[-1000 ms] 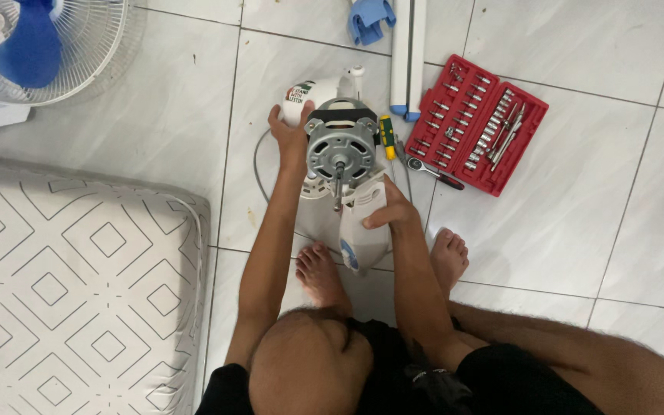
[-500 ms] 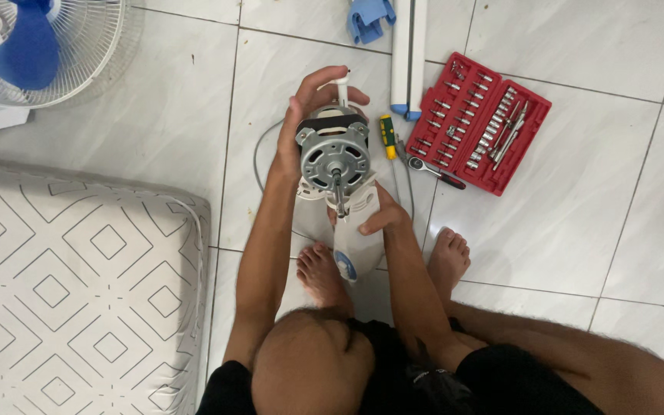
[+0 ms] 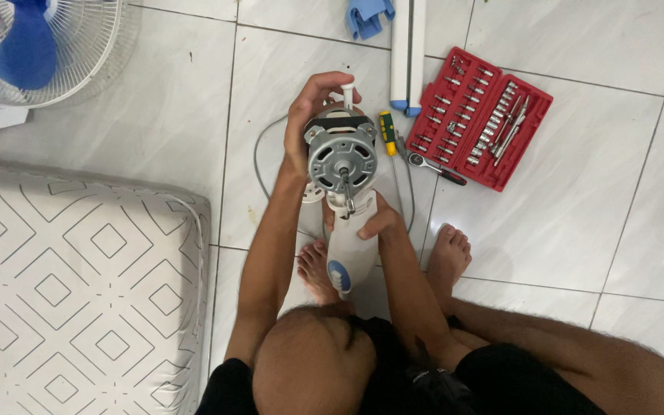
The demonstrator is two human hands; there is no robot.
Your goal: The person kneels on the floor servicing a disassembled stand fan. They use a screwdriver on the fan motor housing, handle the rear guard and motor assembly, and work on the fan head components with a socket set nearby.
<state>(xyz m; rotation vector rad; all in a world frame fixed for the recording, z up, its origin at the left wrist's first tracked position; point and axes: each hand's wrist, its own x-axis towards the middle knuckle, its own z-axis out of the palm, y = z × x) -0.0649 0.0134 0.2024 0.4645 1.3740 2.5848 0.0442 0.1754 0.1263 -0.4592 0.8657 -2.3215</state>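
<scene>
Our left hand point(image 3: 309, 115) has now wrapped around the fan motor point(image 3: 340, 154), while our right hand point(image 3: 374, 223) apparently stays clamped on the white housing point(image 3: 347, 253) below.

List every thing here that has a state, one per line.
Left hand: wrapped around the fan motor.
Right hand: gripping the white stand neck.
Fan motor: bare, shaft facing up.
Red socket case: open, flat on the tiles.
Screwdriver: lying on the floor.
Fan guard: lying on the floor.
</scene>
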